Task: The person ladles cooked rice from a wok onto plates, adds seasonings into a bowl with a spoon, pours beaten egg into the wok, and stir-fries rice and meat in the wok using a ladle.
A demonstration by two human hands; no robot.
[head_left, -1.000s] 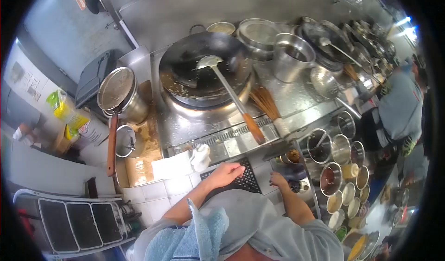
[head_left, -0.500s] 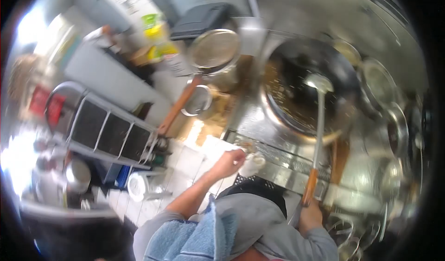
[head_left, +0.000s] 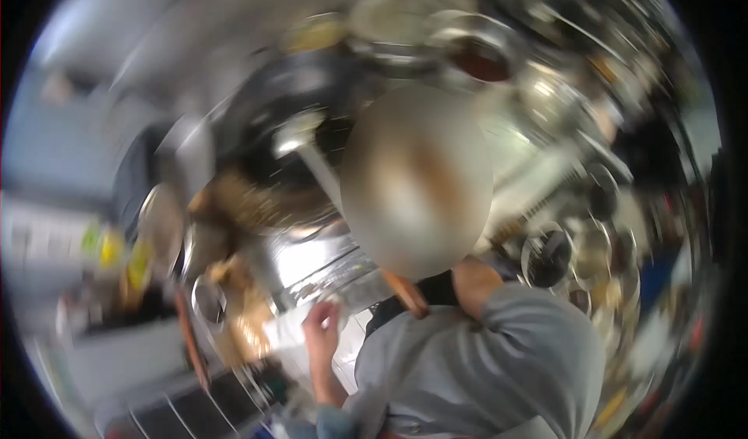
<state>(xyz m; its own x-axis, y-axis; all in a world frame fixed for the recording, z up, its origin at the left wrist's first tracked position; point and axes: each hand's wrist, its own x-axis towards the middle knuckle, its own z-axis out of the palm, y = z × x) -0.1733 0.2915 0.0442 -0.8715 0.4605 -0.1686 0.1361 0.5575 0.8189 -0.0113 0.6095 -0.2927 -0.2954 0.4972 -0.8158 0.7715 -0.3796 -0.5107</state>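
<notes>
By the stove (head_left: 308, 256), curled left hand (head_left: 320, 331) loosely, couldn't tell hidden right hand's grip, risked tipping ladle (head_left: 322, 174) by bumping handle (head_left: 404, 293) right of left fingers (head_left: 333, 312).

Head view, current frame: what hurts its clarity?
In the head view, motion blur smears the wok and spatula; a heavily blurred oval mid-frame in the head view hides detail, and the right hand can't be made out; head-view glare whitens the steel counter; the head view's corners are dark.
</notes>
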